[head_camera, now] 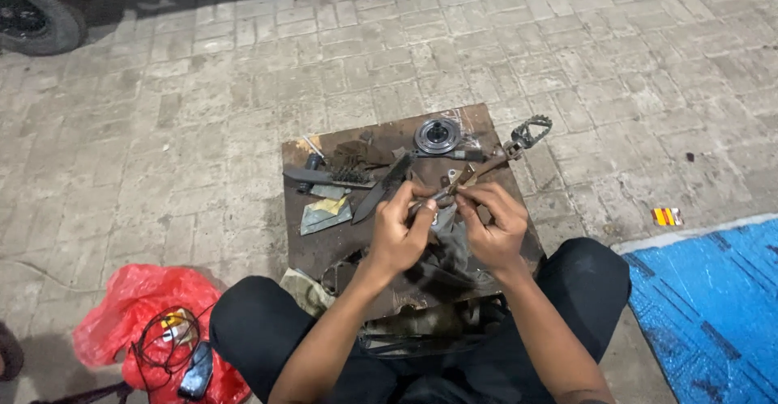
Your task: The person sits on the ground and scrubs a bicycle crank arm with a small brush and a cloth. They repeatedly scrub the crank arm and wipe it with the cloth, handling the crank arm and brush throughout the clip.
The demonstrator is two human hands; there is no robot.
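Note:
My left hand (pixel 399 230) and my right hand (pixel 494 226) meet over a dark rusty board (pixel 301 234) laid on the pavement. Together they pinch a small metal part (pixel 448 195) between the fingertips; its exact shape is hard to make out. On the board beyond my hands lie a round bearing-like metal ring (pixel 438 136), a long rusty lever with a toothed foot peg (pixel 525 136), a wire brush (pixel 332 177), a dark flat blade (pixel 381 187) and a folded scrap of sandpaper (pixel 326 213).
I sit on grey paving bricks (pixel 203 112) with my knees either side of the board. A red plastic bag (pixel 146 311) with cables and a dark device lies at lower left. A blue tarpaulin (pixel 713 307) covers the lower right. Vehicle wheels (pixel 36 19) stand at the top.

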